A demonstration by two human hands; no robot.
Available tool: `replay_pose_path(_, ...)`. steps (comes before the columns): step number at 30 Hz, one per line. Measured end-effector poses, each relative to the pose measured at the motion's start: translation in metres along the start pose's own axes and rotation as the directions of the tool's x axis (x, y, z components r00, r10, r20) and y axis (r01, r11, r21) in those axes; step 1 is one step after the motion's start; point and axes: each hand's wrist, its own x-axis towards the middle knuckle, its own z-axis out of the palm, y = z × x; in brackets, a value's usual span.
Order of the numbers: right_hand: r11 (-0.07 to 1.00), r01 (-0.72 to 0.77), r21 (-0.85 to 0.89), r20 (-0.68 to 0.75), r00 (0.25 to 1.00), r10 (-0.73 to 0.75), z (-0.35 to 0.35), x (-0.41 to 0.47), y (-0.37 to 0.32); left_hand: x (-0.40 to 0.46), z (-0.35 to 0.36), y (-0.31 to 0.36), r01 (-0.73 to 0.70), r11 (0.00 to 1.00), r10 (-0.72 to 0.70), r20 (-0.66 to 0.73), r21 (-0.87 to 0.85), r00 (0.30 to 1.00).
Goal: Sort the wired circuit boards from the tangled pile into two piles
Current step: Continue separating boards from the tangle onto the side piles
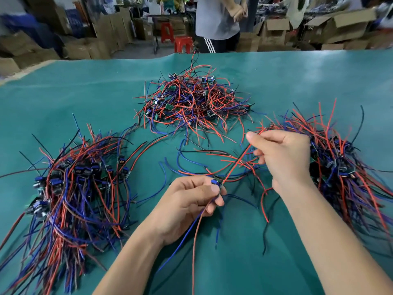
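From the head camera, a green mat (pixel 276 86) is covering the table and taking up most of the view. Beyond its far edge, cardboard boxes (pixel 340 26) are standing stacked and open along the room, with red stools (pixel 183 44) on the floor between them. A person (pixel 217 24) in a grey shirt is standing at the far side of the table with hands clasped behind the back.

Three heaps of wired boards are lying on the mat. The tangled pile (pixel 191 101) is sitting in the middle, far from the camera, its red, blue and black wires sticking out every way. A left pile (pixel 78 184) is lying near the left forearm, with boards bunched together and wires trailing toward the near edge. A right pile (pixel 340 167) is lying beside the right hand, partly behind it.

The left hand (pixel 191 201) is reaching in from below, its thumb and curled fingers pinching a small board (pixel 215 182) just above the mat, between the two near piles; blue and brown wires are hanging from it toward the camera. The right hand (pixel 285 158) is held higher, thumb and forefinger pinching a red wire (pixel 238 162) that is running taut down to the board. Loose wires (pixel 191 158) are lying spread on the mat between the hands and the tangled pile.
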Motion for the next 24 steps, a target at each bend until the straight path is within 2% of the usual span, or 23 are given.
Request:
replay_pose_path(3,0.999,0.046,-0.014,-0.110,0.993,-0.048,-0.007,0.007,0.003,0.000,0.001,-0.002,-0.008,1.000,0.008,0.007,0.007,1.000)
replay_pose_path(6,0.987,0.016,0.158,-0.288,0.957,0.031,-0.016,0.018,0.006,0.000,-0.001,-0.002,-0.077,0.995,0.075,-0.042,-0.069,0.996)
replay_pose_path(8,0.973,-0.018,0.232,-0.289,0.953,0.086,-0.015,0.019,0.007,0.002,-0.005,-0.001,-0.152,0.979,0.134,-0.129,-0.138,0.983)
replay_pose_path(9,0.970,-0.049,0.238,-0.224,0.969,0.104,-0.011,0.015,0.007,0.004,-0.007,0.000,-0.181,0.970,0.153,-0.171,-0.164,0.973)
replay_pose_path(11,0.976,-0.125,0.176,0.049,0.992,0.118,0.003,0.000,0.003,0.007,-0.009,-0.001,-0.216,0.961,0.174,-0.225,-0.175,0.959)
replay_pose_path(12,0.987,-0.125,0.103,0.229,0.969,0.099,0.011,-0.010,0.000,0.007,-0.010,-0.003,-0.228,0.961,0.188,-0.240,-0.154,0.952)
replay_pose_path(14,0.995,0.017,-0.093,0.502,0.864,0.032,0.025,-0.032,-0.003,0.007,-0.010,-0.005,-0.247,0.968,0.227,-0.264,-0.047,0.937)
replay_pose_path(15,0.979,0.122,-0.164,0.554,0.832,-0.011,0.030,-0.041,-0.002,0.006,-0.009,-0.006,-0.251,0.968,0.246,-0.274,0.019,0.929)
replay_pose_path(17,0.956,0.231,-0.179,0.548,0.831,-0.098,0.035,-0.051,-0.001,0.006,-0.008,-0.006,-0.248,0.966,0.259,-0.299,0.075,0.919)
replay_pose_path(19,0.970,0.206,-0.128,0.536,0.837,-0.107,0.035,-0.053,-0.003,0.006,-0.007,-0.007,-0.232,0.970,0.241,-0.312,0.064,0.919)
replay_pose_path(21,0.979,0.168,-0.113,0.580,0.811,-0.072,0.033,-0.051,-0.005,0.006,-0.006,-0.008,-0.205,0.977,0.215,-0.313,0.065,0.925)
replay_pose_path(24,0.964,0.227,-0.138,0.625,0.775,-0.093,0.030,-0.047,-0.007,0.004,-0.006,-0.008,-0.153,0.981,0.179,-0.257,0.116,0.950)
